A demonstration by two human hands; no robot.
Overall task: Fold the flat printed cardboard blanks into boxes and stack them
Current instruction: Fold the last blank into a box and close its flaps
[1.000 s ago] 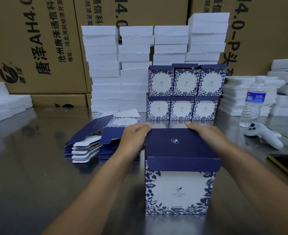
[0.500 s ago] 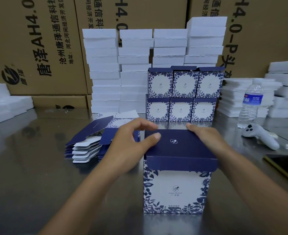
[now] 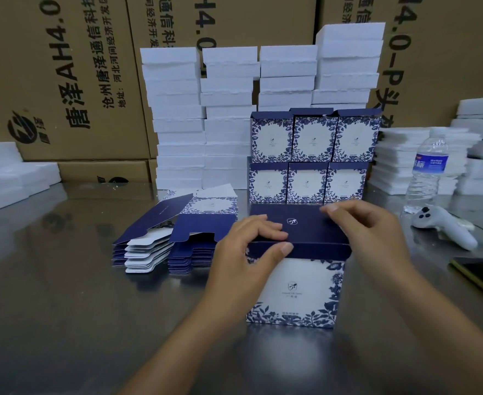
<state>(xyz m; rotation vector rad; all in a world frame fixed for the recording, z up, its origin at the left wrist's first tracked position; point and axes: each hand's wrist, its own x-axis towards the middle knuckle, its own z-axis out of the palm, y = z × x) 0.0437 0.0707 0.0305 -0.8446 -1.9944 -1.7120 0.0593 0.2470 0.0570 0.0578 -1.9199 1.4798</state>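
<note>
Pinching the front-left edge of the dark-blue lid of the printed box (image 3: 294, 286) with the left hand (image 3: 243, 252): fingers curled on top, thumb pressed against the front flap. Hiding the box's upper left corner behind that hand. Holding the right hand (image 3: 368, 232) over the lid's far right corner, fingers bent and blurred; cannot tell whether touching, gripping or just above. Standing upright on the steel table (image 3: 63, 295), lid down, small print on the front too fine to read. Directly behind the box, six finished boxes (image 3: 308, 155) in two rows of three, bottom row partly covered by the lid and right hand. Left of the box, two piles of flat blanks (image 3: 177, 238), right pile's near end hidden by the left wrist. Farther behind, white foam slabs (image 3: 226, 109) against brown cartons (image 3: 63, 81), lettering cut off at the top. Right of the box, water bottle (image 3: 427, 172), white controller (image 3: 445, 226), and a phone (image 3: 482, 275) cut by the frame edge.
</note>
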